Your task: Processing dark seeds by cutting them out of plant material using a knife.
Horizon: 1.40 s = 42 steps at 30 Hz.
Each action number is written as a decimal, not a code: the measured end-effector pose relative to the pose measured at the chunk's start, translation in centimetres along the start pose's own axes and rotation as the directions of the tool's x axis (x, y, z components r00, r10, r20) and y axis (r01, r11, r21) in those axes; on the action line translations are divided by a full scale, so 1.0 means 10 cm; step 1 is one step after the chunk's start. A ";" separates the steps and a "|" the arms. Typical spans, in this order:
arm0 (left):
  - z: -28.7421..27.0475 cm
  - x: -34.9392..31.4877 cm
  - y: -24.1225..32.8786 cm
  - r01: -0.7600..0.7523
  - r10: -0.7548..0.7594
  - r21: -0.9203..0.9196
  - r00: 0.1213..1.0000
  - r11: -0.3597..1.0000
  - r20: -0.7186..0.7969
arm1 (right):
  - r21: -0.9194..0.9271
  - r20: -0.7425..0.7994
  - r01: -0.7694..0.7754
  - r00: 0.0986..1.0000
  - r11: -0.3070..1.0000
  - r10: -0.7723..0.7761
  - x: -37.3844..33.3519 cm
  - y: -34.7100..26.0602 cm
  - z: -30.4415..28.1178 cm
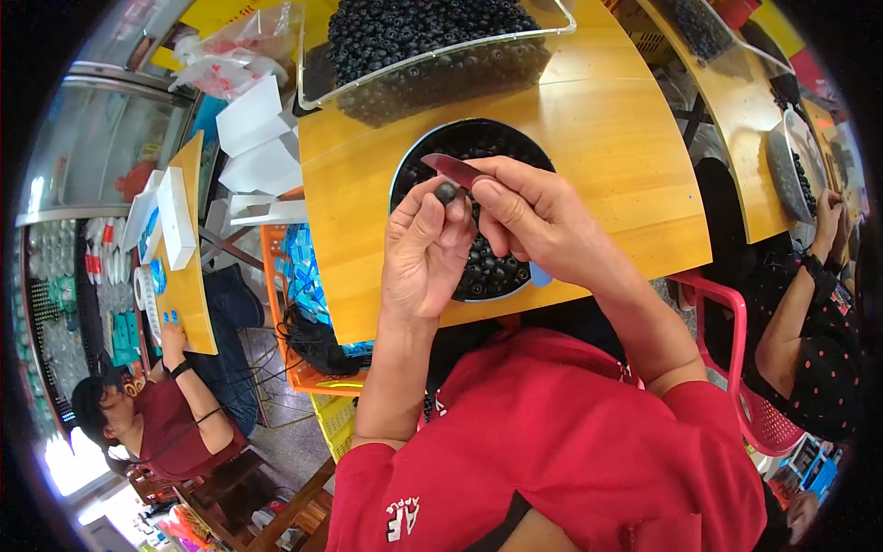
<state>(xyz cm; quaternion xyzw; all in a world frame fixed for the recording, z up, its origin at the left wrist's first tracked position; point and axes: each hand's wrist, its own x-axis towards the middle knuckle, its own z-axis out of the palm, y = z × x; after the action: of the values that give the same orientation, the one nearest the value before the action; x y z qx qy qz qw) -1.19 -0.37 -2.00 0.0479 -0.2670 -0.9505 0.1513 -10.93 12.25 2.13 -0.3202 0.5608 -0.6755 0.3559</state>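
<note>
My left hand is closed, pinching a small dark round ball between thumb and fingertips. In my right hand is a small knife, its reddish blade pointing left, just above the ball. Whether the blade touches the ball I cannot tell. Both hands are over a round bowl with a pale rim, which holds many similar dark balls. My hands hide the middle of the bowl.
A clear plastic tub heaped with dark balls stands on the wooden table. An orange crate with blue packets sits left of it. One person works at the left; another person's hand is at a right-hand table.
</note>
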 end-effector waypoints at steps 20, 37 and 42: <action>-0.01 -0.02 0.16 -0.058 0.097 0.288 0.988 0.956 -0.120 | -0.035 0.149 -0.086 0.985 0.996 0.090 -0.05 -0.14 -0.04; -0.11 -0.03 0.14 -0.050 0.053 0.142 0.998 0.989 -0.022 | 0.029 0.056 -0.030 0.998 0.999 0.029 -0.02 0.00 0.03; -0.15 0.00 0.10 -0.031 0.026 0.077 0.998 0.997 0.062 | 0.056 0.025 -0.026 0.999 0.998 0.025 0.00 0.07 0.02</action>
<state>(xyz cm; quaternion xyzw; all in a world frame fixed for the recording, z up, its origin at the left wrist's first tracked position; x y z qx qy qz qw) -0.64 -1.91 -2.77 0.0212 -0.3092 -0.9381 0.1549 -10.68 12.02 1.42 -0.3112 0.5412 -0.6824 0.3801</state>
